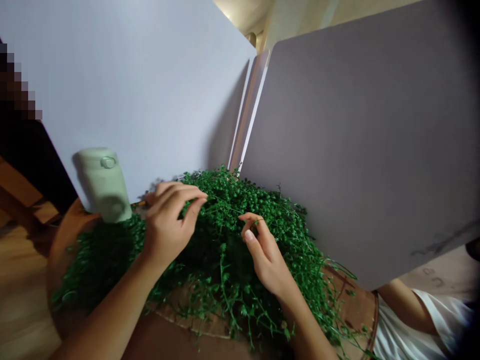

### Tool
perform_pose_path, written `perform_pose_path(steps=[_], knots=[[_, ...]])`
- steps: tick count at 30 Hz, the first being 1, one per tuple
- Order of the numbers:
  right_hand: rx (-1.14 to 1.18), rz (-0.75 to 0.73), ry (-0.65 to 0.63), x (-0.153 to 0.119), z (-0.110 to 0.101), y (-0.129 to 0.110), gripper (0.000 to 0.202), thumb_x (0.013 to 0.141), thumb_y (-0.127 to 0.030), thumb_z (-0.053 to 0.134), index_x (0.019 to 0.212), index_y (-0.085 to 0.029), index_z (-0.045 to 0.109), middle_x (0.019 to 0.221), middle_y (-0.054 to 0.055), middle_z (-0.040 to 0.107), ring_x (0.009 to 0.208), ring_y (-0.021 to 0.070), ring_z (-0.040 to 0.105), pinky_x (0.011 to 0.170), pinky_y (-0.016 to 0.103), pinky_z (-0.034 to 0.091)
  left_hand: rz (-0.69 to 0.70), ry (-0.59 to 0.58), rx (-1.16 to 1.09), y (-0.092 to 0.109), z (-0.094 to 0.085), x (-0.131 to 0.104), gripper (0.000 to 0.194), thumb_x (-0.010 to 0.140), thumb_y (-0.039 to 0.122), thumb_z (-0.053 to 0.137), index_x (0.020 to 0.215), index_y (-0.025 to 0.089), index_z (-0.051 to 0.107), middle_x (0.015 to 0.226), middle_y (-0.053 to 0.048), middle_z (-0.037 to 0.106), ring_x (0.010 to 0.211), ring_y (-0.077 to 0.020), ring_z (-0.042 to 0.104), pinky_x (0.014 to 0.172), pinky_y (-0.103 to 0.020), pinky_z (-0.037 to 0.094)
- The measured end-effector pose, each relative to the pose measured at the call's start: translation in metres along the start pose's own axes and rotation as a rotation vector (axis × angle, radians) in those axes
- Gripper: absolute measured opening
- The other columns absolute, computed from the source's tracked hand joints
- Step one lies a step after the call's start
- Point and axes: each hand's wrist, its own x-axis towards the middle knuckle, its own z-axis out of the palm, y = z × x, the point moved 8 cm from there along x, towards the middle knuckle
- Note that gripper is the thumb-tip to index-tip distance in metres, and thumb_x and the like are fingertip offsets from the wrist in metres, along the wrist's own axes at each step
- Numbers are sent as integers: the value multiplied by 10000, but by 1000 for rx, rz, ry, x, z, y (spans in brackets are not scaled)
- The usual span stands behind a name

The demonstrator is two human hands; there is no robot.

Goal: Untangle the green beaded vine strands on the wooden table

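Observation:
A large heap of leafy green vine sprigs, with thin stems and small leaves, is spread over a round wooden table. Above the heap, my left hand pinches thumb and fingertips together on a thin green stem. That stem seems to run across towards my right hand. My right hand's index finger and thumb are curled around a thin bit of green stem, with a small gap visible between them. Loose trailing sprigs hang down between my forearms. Leaves partly hide what each hand holds.
A pale green flask stands at the left beside a white panel. A grey panel rises at the right. The round wooden table shows its left rim. At lower right is another person's arm with a white sleeve.

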Motion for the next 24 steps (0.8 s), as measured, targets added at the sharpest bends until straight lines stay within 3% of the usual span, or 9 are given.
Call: perform_pose_path(steps=[4, 9, 13, 17, 21, 24], knots=[[52, 3, -13, 0, 2, 4, 351, 1099, -423, 354, 1387, -253, 460, 1012, 42, 503, 758, 160, 476, 683, 274, 426, -24, 108, 162, -13, -17, 2, 202, 965, 152, 630, 1099, 301, 649, 1040, -53, 712, 1001, -252, 673, 942, -505, 483], [-40, -69, 49, 3, 1, 7, 289, 1110, -412, 355, 1089, -218, 568, 980, 37, 539, 681, 127, 424, 642, 272, 364, 68, 50, 139, 1, -5, 0, 238, 924, 75, 639, 1061, 269, 653, 1018, -43, 706, 934, -230, 649, 878, -451, 476], [-57, -93, 14, 3, 3, 5, 293, 1101, -417, 402, 982, -203, 564, 736, -21, 453, 601, 118, 378, 577, 257, 300, 122, -69, -28, 24, 14, -7, 194, 922, 87, 676, 1033, 242, 636, 971, -20, 709, 937, -208, 623, 867, -402, 450], [-79, -117, -23, 2, 5, 2, 380, 1094, -448, 416, 828, -197, 517, 660, -34, 442, 564, 105, 383, 561, 238, 304, 175, -251, -192, 43, 31, -17, 124, 970, 143, 651, 1053, 233, 632, 995, -19, 724, 981, -208, 589, 888, -384, 406], [-78, -129, -7, 2, 3, 1, 491, 1077, -516, 429, 715, -192, 492, 586, -41, 426, 513, 96, 362, 525, 239, 274, 195, -362, -293, 47, 40, -23, 72, 1025, 184, 576, 1054, 216, 633, 1010, -26, 725, 1003, -200, 576, 917, -371, 385], [-41, -128, -20, 2, 3, 1, 538, 1061, -573, 428, 710, -182, 542, 589, -33, 453, 519, 100, 366, 531, 241, 278, 208, -407, -333, 46, 44, -25, 182, 1039, 266, 568, 1206, 215, 620, 1089, -50, 717, 1044, -201, 585, 936, -358, 394]])
